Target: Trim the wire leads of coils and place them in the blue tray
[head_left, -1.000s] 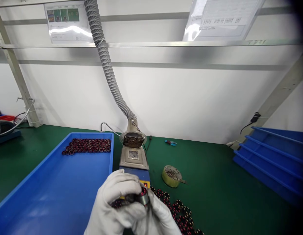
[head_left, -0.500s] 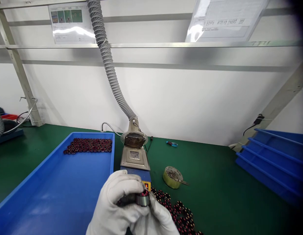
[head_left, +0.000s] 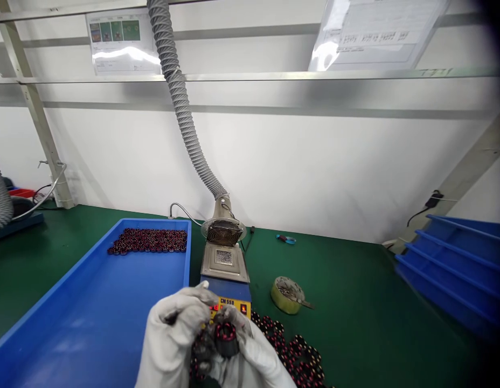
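White cotton gloves cover both hands at the bottom centre of the frame. The left hand (head_left: 171, 339) and right hand (head_left: 254, 358) pinch together around a wound motor stator (head_left: 226, 339), red windings facing up. Just behind stands a solder pot (head_left: 226, 269); loose stators (head_left: 292, 350) lie lower right, a blue tray (head_left: 92, 312) left.

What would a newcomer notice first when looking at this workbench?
First, the two gloved hands at the bottom centre: the left hand and right hand together hold a small dark coil wound with red wire. Just behind them stands a solder pot, with a grey hose rising from it. Left of it lies a blue tray with coils at its far end.
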`<state>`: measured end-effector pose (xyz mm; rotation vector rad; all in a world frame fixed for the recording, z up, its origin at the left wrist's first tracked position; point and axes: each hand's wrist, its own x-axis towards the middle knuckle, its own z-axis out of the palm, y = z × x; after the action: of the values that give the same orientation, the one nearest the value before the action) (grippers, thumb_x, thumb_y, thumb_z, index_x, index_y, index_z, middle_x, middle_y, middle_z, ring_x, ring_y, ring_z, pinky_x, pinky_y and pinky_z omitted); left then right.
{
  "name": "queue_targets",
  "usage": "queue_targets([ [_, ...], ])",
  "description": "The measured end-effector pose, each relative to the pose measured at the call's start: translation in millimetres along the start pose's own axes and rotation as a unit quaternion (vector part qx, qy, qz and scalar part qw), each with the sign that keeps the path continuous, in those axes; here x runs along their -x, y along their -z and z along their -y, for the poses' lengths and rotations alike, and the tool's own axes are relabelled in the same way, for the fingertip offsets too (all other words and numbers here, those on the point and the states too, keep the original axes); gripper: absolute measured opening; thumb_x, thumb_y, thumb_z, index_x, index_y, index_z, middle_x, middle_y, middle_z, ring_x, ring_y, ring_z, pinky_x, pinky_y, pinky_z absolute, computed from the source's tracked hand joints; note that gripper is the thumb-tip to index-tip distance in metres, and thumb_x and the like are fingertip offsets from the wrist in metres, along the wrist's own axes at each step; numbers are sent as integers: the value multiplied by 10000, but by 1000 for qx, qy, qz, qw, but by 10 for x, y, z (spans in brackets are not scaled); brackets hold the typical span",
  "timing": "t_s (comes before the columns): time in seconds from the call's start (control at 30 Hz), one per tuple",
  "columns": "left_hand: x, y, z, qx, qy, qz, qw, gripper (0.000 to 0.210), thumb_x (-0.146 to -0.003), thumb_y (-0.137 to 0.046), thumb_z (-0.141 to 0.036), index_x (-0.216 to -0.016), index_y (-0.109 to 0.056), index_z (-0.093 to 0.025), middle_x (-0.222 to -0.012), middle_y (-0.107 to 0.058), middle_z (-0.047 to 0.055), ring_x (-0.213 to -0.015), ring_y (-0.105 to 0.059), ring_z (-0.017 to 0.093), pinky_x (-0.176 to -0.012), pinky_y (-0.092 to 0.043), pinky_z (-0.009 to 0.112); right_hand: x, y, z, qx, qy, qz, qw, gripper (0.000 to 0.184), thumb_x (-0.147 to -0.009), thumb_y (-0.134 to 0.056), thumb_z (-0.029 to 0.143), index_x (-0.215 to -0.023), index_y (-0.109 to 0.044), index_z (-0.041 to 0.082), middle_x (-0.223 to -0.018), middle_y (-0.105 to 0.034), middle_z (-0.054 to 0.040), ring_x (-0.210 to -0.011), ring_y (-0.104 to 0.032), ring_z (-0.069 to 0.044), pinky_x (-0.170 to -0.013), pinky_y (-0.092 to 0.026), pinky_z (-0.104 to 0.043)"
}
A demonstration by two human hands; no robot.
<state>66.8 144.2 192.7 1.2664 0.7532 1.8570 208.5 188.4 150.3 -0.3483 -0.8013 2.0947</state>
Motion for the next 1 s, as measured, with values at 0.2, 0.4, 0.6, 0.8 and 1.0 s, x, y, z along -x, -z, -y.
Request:
queue_targets([
  [0.2, 0, 74, -191, -97, 145, 122, 977, 262, -647, -738, -207, -905, -701, -237, -886, -703, 23, -799, -650, 199, -650, -532, 201, 134, -103, -99, 25, 79, -47, 995, 166, -636, -761, 189, -773, -668, 180, -762, -728, -22, -742, -685, -174, -732, -540, -350],
  [0.4, 81, -10, 0, -22, 33, 13, 999, 101, -614, -725, -143, -668, -718, -228, -662, -690, -19, -661, -639, 166, -1012, -381, 333, 154, -172, -69, 29, 83, -68, 994, 91, -721, -700, 264, -742, -678, 178, -689, -713, -13, -646, -675, -132, -676, -546, -278],
  [0.6, 63, 70, -52, 55, 40, -74, 995, 170, -634, -801, -310, -781, -717, -300, -788, -724, -31, -858, -662, 158, -829, -504, 182, 118, -197, -80, 58, 113, -82, 989, 244, -538, -829, 287, -694, -680, 172, -690, -708, -30, -687, -687, -189, -680, -548, -350],
  [0.8, 11, 124, -117, -143, 147, 133, 970, 302, -651, -710, -208, -949, -678, -245, -1203, -587, 53, -1099, -543, 234, -908, -457, 248, 145, -126, -62, 66, 153, -111, 980, 247, -526, -841, 243, -723, -701, 191, -706, -721, -43, -744, -680, -202, -761, -530, -365],
  [1.0, -19, -47, -257, -126, 165, 128, 970, 104, -696, -589, -214, -706, -693, -220, -955, -650, 40, -846, -617, 199, -778, -484, 250, 105, -49, -49, 80, 119, -67, 987, 203, -571, -815, 215, -741, -711, 175, -720, -727, -38, -696, -683, -168, -711, -543, -297],
])
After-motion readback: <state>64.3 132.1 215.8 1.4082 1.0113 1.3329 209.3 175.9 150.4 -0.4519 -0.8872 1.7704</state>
